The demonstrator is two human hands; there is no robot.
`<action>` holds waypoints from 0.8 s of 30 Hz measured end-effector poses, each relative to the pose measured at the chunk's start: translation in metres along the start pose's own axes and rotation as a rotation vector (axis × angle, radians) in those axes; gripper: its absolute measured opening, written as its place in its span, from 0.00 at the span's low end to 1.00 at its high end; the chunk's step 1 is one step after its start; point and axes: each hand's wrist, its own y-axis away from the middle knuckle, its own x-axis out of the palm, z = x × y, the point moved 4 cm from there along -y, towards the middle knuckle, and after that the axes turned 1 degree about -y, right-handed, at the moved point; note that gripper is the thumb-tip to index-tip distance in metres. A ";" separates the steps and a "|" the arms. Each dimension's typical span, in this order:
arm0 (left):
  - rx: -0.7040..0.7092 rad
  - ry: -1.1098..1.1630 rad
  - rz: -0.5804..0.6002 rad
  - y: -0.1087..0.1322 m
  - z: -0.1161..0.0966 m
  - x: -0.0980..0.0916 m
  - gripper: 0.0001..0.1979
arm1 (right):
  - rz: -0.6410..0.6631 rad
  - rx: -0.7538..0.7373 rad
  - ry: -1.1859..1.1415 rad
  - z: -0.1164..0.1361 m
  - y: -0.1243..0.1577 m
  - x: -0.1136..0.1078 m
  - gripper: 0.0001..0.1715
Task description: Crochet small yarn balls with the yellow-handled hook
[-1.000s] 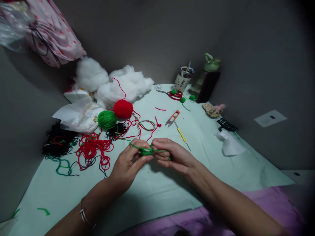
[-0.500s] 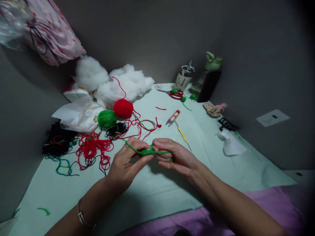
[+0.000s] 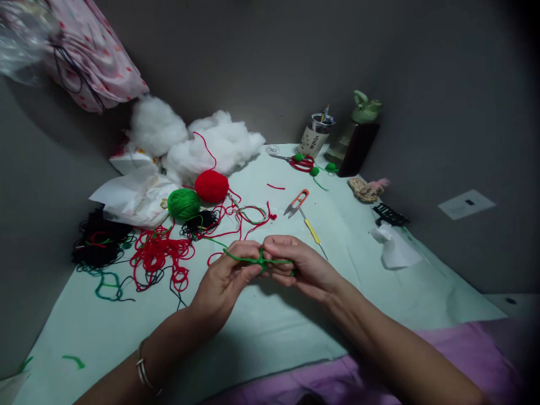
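A small green crocheted piece (image 3: 262, 261) is pinched between my two hands above the table. My left hand (image 3: 225, 278) grips its left side, with thumb and forefinger pressed together. On the right, my right hand (image 3: 297, 261) holds the other side, its fingers curled and touching the left fingertips. Green yarn runs over my left forefinger back towards the green yarn ball (image 3: 184, 204). Another strand crosses the right fingers. Most of the piece is hidden by the fingers. A yellow-handled crochet hook (image 3: 313, 230) lies on the table beyond my right hand.
Orange thread snips (image 3: 299, 202) lie near the hook. Red-handled scissors (image 3: 302, 163) and small green balls (image 3: 314, 171) are farther back. A red yarn ball (image 3: 211, 187), tangled red yarn (image 3: 158, 256), black yarn (image 3: 99, 242) and white stuffing (image 3: 215, 143) fill the left. A pen cup (image 3: 313, 138) stands behind.
My hands have drawn closer together, and my left hand has shifted slightly right. The green piece is now turned and more covered by the fingers.
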 end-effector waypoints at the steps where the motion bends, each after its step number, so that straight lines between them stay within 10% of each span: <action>1: -0.072 0.066 0.004 0.000 0.001 0.001 0.06 | -0.008 -0.034 0.038 0.001 0.000 0.000 0.20; 11: -0.388 0.443 0.036 -0.008 0.007 -0.006 0.17 | -0.032 -0.168 0.421 0.008 0.006 0.005 0.21; 18: -0.386 0.150 0.312 -0.006 0.000 -0.003 0.14 | 0.081 -0.115 0.439 0.005 0.007 0.012 0.17; 24: -0.365 -0.042 0.155 -0.005 0.013 0.001 0.09 | 0.031 -0.134 0.463 -0.004 0.006 0.012 0.14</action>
